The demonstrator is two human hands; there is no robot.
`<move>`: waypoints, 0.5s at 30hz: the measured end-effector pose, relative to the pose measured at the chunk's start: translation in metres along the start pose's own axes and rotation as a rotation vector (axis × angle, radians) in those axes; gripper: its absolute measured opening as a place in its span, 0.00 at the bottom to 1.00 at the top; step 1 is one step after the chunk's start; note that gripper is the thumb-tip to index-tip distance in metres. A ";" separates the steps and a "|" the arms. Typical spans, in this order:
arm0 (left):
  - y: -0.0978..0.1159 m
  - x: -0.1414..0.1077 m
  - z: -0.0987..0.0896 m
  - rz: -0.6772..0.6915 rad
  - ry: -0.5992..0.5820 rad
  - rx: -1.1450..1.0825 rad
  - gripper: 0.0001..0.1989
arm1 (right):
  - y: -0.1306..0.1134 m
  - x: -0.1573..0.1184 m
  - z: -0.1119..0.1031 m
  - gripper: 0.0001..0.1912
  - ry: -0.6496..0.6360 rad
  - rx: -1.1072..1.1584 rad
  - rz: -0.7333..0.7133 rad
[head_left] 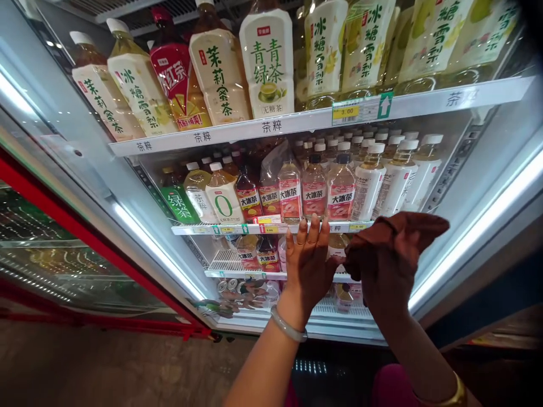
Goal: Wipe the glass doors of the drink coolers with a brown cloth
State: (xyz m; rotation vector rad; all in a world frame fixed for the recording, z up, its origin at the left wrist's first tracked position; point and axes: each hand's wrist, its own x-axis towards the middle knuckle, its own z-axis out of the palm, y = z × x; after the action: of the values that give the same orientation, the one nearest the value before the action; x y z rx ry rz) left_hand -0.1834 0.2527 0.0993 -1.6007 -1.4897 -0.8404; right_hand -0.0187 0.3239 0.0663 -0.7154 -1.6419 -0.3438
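Note:
My left hand (309, 261), with a pale bangle at its wrist, is raised in front of the fridge with its fingers spread. Its fingertips are at the white front edge of the middle shelf (193, 230), below the pink-labelled bottles (290, 195); whether they touch it is hard to tell. To the right, my right hand (388, 277) is closed round a crumpled brown cloth (418, 226), held in front of the shelf's right part. The left thumb is close to the cloth's left end.
Large tea bottles (266, 65) line the upper shelf (305, 116). White-capped bottles (401, 175) stand behind the cloth. Lower down is a shelf (224, 273) with more bottles. Light strips (148, 249) run along both sides. A red-framed fridge (106, 254) stands at left.

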 end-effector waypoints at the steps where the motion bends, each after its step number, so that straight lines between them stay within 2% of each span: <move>1: -0.001 0.000 -0.001 -0.017 -0.010 -0.013 0.41 | -0.007 0.006 0.004 0.35 0.014 -0.001 0.011; 3: -0.005 -0.001 -0.003 -0.060 -0.039 -0.024 0.42 | -0.026 0.011 0.013 0.35 0.020 -0.018 -0.031; 5: -0.012 -0.002 -0.005 -0.090 -0.069 -0.017 0.42 | -0.041 0.004 0.019 0.31 -0.016 -0.013 -0.142; 8: -0.023 -0.004 -0.008 -0.071 -0.090 0.015 0.42 | -0.042 -0.017 0.016 0.24 -0.118 0.009 -0.273; 10: -0.030 -0.004 -0.009 -0.053 -0.074 0.052 0.42 | -0.032 -0.025 0.010 0.24 -0.133 -0.014 -0.252; 12: -0.037 -0.003 -0.010 -0.051 -0.028 0.087 0.42 | -0.026 -0.023 0.007 0.23 -0.088 -0.061 -0.191; 15: -0.045 -0.001 -0.009 -0.039 0.052 0.099 0.40 | -0.038 -0.005 0.014 0.21 0.000 -0.093 -0.138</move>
State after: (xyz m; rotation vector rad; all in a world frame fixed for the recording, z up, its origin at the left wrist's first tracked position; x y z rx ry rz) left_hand -0.2281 0.2443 0.1073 -1.4715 -1.5067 -0.8110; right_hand -0.0532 0.3020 0.0654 -0.6727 -1.6877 -0.5221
